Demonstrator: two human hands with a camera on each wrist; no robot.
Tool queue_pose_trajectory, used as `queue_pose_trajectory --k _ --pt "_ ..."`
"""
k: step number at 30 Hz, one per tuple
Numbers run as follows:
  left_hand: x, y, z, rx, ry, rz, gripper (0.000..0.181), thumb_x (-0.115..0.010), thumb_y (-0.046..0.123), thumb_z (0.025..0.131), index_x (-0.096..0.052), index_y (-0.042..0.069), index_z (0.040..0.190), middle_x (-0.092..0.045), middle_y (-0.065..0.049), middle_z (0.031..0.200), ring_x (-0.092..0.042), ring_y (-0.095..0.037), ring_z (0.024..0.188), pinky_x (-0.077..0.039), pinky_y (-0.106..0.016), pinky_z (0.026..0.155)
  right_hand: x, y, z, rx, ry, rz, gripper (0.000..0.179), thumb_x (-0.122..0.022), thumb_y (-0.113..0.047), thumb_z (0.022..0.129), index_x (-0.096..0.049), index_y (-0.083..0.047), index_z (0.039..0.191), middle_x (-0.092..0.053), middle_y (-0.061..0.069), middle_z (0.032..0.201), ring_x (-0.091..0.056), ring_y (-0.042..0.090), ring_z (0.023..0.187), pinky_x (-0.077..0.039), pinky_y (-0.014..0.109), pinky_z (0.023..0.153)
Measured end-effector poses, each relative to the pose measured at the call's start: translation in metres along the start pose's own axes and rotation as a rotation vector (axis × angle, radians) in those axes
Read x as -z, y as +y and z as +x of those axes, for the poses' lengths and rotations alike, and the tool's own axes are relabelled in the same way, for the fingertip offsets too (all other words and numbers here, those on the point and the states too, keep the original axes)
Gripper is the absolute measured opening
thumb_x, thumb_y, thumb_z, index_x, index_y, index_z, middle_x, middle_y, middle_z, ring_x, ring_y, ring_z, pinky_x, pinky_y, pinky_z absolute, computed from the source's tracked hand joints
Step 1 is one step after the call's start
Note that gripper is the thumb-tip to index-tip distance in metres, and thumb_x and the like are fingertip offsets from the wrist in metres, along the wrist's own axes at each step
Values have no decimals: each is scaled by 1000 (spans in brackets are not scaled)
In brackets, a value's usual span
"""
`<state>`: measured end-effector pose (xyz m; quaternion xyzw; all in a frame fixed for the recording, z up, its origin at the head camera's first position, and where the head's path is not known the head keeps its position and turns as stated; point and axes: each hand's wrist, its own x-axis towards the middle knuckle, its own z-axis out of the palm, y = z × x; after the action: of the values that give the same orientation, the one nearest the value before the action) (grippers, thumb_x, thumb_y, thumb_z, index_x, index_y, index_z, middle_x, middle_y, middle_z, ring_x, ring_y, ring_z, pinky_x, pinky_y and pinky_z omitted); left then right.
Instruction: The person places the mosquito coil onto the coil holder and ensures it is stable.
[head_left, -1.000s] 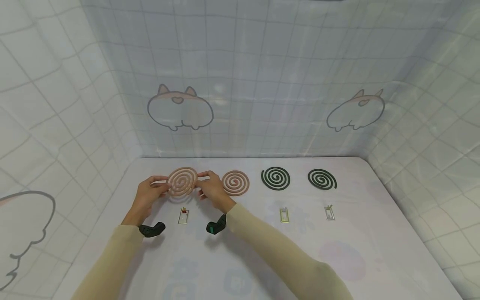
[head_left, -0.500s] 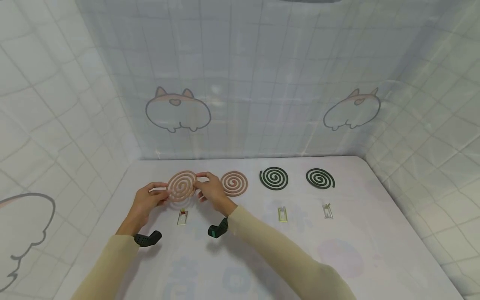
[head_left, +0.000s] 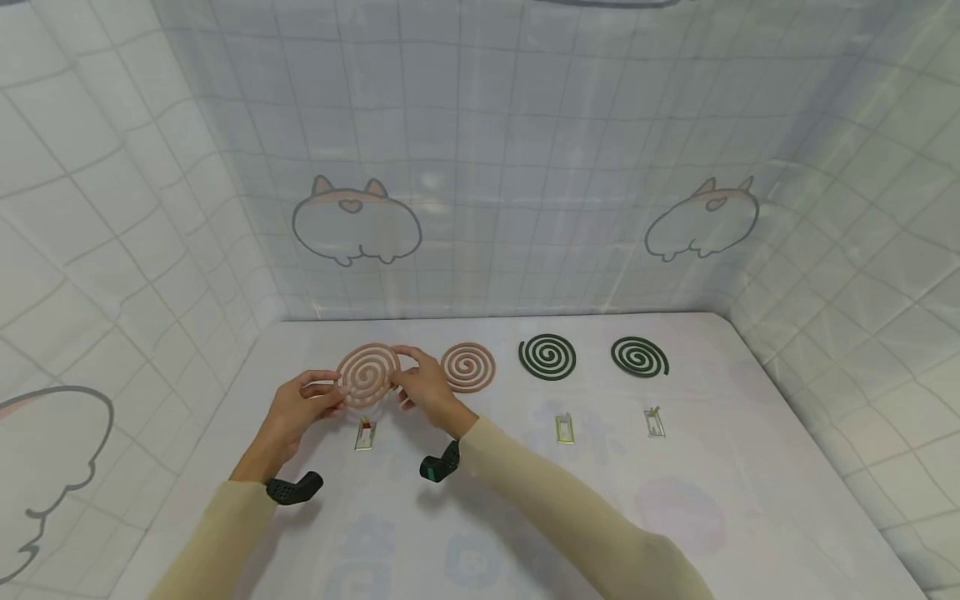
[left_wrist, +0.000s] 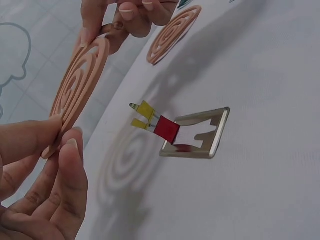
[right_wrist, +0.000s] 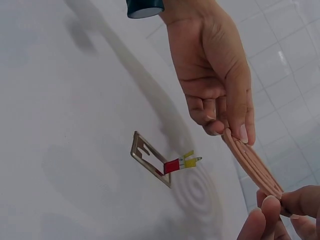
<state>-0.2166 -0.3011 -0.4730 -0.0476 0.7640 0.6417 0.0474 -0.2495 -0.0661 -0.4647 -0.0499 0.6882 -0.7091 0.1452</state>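
Note:
A pinkish-brown mosquito coil (head_left: 366, 375) is held up, tilted, between both hands. My left hand (head_left: 300, 410) pinches its left edge between thumb and fingers. On the opposite edge, my right hand (head_left: 429, 385) pinches it with thumb and forefinger. Just below and nearer me stands a small metal coil stand (left_wrist: 196, 134), a flat rectangular frame with a red and yellow prong bent upward. The coil's spiral shadow falls beside that prong in both wrist views.
To the right lie a second brown coil (head_left: 468, 367) and two dark green coils (head_left: 548, 357). In front of the green ones are a yellowish stand (head_left: 565, 428) and a silver stand (head_left: 655, 422). Grid-patterned cloth walls (head_left: 480, 250) enclose the table's back and sides.
Both hands have shifted slightly toward me with the coil, bringing its lower edge closer to the red-pronged stand. The other coils and stands have stayed in place.

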Motion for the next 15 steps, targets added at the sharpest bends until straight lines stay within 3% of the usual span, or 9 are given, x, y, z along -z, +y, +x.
queue_pose_trajectory --k 11,15 --pt "6 0 -2 -42 -23 51 52 -73 26 99 -52 0 138 -74 4 97 -72 -13 81 -59 -32 72 3 -1 -4 -30 -59 13 45 -67 -8 98 -63 -23 140 -72 7 82 -56 15 56 -52 28 51" --pt "9 0 -2 -52 -26 48 51 -72 29 99 -53 0 137 -74 5 95 -71 -12 77 -58 -29 69 3 -3 -5 -29 -95 -22 45 -68 -10 99 -63 -25 142 -73 6 83 -57 16 58 -57 35 58"
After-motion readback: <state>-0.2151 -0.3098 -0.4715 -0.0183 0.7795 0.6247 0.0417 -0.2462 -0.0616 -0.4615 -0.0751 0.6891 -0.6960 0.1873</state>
